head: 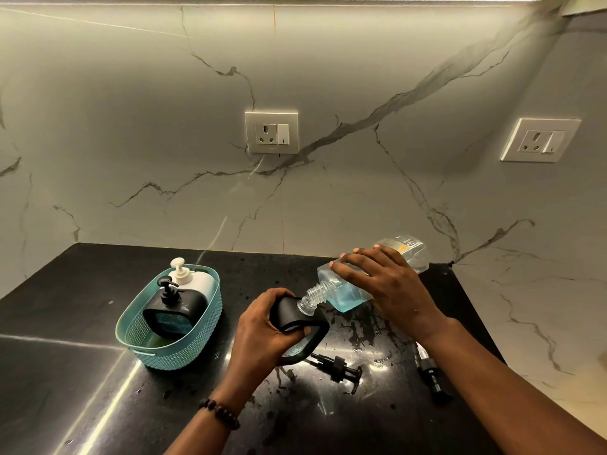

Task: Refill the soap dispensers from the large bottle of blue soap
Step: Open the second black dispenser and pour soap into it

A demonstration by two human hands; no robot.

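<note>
My right hand (391, 287) grips the large clear bottle (348, 295), which lies tipped on its side with blue soap pooled in its lower part. The bottle's threaded neck points down-left into the top of a black soap dispenser (289, 315). My left hand (262, 326) holds that dispenser tilted over the black counter. A black pump head (341, 371) lies on the counter in front of the dispenser. A second pump with a long tube (428, 369) lies to the right, partly under my right forearm.
A teal woven basket (184, 349) stands at the left with a second black dispenser (169, 310) and a white dispenser (193, 279) in it. The black counter (82, 372) is wet and spotted around the dispensers. Two wall sockets sit on the marble backsplash.
</note>
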